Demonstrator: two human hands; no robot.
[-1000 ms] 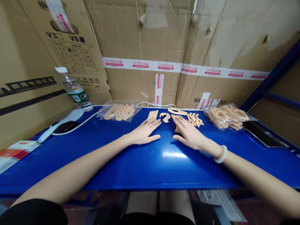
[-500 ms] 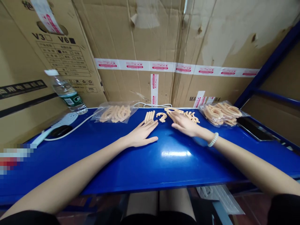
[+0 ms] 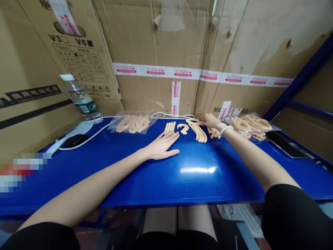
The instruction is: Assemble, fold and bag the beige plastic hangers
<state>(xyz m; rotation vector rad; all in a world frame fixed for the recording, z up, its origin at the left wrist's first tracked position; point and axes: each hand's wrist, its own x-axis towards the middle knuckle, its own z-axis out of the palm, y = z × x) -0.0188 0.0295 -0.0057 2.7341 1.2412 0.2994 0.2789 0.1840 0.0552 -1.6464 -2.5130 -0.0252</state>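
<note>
My left hand lies flat on the blue table, fingers spread, its fingertips at the lower end of a group of straight beige pieces. Right of that group sit hook-shaped pieces. Several long curved pieces lie side by side in the middle. At the table's back, my right hand has its fingers pinched together at the end of a flat beige piece. Below its wrist, a small pile of curved pieces is partly covered by the hand.
Clear bags of beige parts lie at left and right. A water bottle, a pale brush-like object and a black object are at the left. A phone lies right. Cardboard stands behind.
My right hand has moved from over the long curved pieces to the back edge, uncovering them, and its fingers have closed. My left hand stays flat. The view has shifted slightly.
</note>
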